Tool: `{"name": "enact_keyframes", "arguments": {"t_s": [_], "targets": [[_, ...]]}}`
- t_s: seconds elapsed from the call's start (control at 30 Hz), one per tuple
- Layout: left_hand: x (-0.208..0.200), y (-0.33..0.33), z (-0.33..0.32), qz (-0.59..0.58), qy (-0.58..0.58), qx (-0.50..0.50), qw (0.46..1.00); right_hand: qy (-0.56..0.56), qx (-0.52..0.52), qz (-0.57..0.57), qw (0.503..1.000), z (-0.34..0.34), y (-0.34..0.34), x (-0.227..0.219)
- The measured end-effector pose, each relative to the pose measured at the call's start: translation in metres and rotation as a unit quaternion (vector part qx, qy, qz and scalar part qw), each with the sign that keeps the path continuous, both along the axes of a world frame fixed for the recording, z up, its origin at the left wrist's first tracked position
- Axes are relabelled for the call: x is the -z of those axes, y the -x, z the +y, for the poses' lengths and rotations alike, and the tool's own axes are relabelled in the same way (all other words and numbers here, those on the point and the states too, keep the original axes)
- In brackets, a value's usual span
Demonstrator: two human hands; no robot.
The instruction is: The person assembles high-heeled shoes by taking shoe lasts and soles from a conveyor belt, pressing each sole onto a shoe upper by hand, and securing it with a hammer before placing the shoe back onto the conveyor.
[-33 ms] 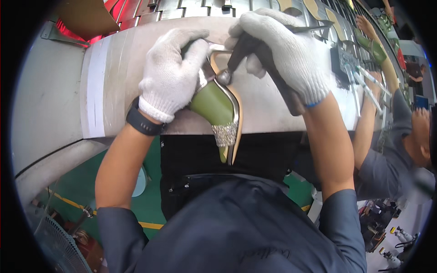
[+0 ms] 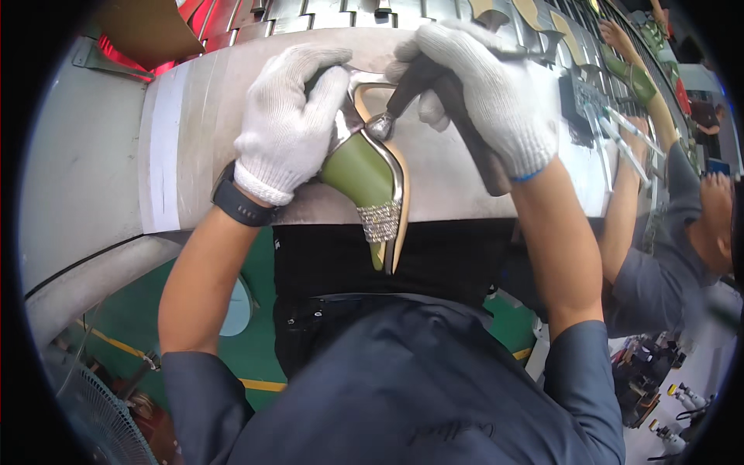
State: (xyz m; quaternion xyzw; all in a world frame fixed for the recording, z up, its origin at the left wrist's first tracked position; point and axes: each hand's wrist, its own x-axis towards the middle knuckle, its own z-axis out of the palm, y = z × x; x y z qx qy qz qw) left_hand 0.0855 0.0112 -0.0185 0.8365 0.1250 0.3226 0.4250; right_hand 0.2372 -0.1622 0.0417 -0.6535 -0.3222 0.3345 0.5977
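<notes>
A green shoe (image 2: pixel 360 167) with silver trim, a tan edge and a glittering band lies tilted on the grey work surface (image 2: pixel 217 128). Its narrow end points toward me and hangs over the near edge. My left hand (image 2: pixel 287 116), in a white knit glove, grips the shoe's far part, hiding some of it. In my gloved right hand (image 2: pixel 488 93) is a dark hammer (image 2: pixel 415 81). The rounded face of the hammer head rests against, or very close to, the silver trim, and its handle slants back under my wrist.
Beyond the surface runs a slatted metal conveyor (image 2: pixel 325 14) carrying several tan sole-shaped pieces (image 2: pixel 527 14). To the right are a dark box (image 2: pixel 581 108) and white sticks (image 2: pixel 620 139). A co-worker's arm (image 2: pixel 624 209) reaches in there. A fan (image 2: pixel 101 415) stands lower left.
The shoe and both hands appear shifted very slightly left and up in the picture. The hammer face stays at the same part of the shoe, and both grips are unchanged.
</notes>
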Motion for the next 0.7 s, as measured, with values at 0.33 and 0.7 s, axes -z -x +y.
{"name": "enact_keyframes", "arguments": {"t_s": [0.33,0.7], "targets": [[-0.016,0.022,-0.037,0.039,-0.330,0.271,0.903,-0.042,0.230,0.016,0.972,-0.113,0.070,-0.027],[-0.024,0.000,-0.043,-0.020,-0.342,0.265,0.901,-0.098,0.153,0.002,0.983,-0.100,0.065,-0.007]]}}
